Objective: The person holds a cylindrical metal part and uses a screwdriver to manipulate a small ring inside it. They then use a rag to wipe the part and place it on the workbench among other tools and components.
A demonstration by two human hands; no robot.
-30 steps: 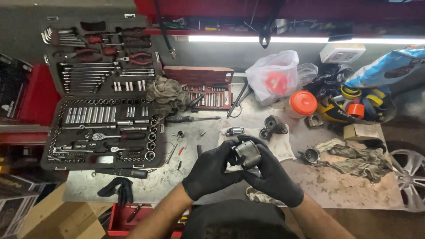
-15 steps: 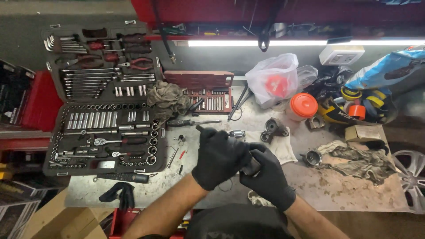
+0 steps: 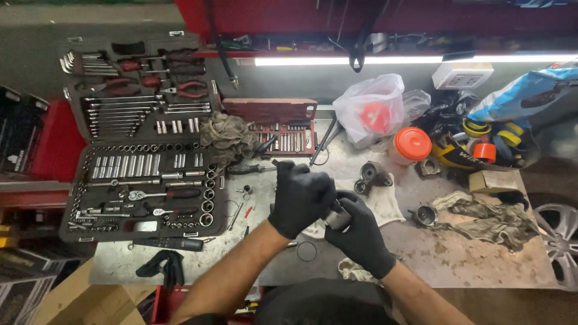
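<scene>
A small metal cylindrical part [image 3: 338, 218] is gripped between two black-gloved hands above the workbench [image 3: 469, 265].

The part is clasped from above by the left hand [image 3: 301, 197] and cupped from below by the right hand [image 3: 361, 236]. An open socket set case [image 3: 144, 180] lies well left of the hands; a black O-ring [image 3: 306, 251] rests just beneath them.

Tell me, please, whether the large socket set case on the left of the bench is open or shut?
Open. The socket set case lies spread flat, its lid showing wrenches and pliers and its base showing rows of sockets and ratchets.
</scene>
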